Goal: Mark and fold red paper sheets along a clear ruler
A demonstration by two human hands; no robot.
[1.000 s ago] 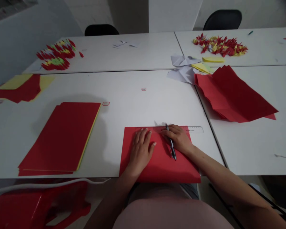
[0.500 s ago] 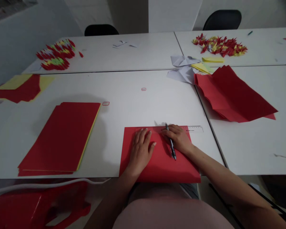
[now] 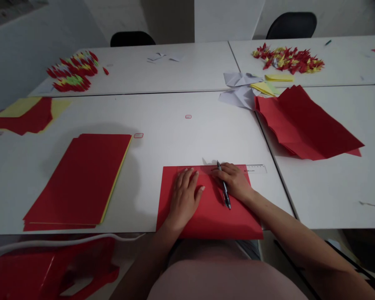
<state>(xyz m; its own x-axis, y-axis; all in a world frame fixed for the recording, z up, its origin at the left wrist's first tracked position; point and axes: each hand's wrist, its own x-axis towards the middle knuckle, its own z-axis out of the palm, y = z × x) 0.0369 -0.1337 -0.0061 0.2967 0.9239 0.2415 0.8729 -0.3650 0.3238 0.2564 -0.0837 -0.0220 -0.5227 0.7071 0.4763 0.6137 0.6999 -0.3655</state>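
Observation:
A red paper sheet (image 3: 206, 216) lies on the white table (image 3: 175, 125) at its near edge. A clear ruler (image 3: 256, 168) runs along the sheet's far edge and sticks out to the right. My left hand (image 3: 184, 196) lies flat on the sheet, fingers stretched out onto the ruler. My right hand (image 3: 234, 181) is closed around a dark pen (image 3: 225, 191), whose tip points at the ruler's edge.
A stack of red and yellow sheets (image 3: 81, 179) lies to the left. Loose red sheets (image 3: 303, 123) spread on the right table. White and yellow paper (image 3: 243, 89) sits behind them. Piles of small folded pieces (image 3: 73, 73) (image 3: 287, 58) lie farther back. A red chair (image 3: 50, 266) stands lower left.

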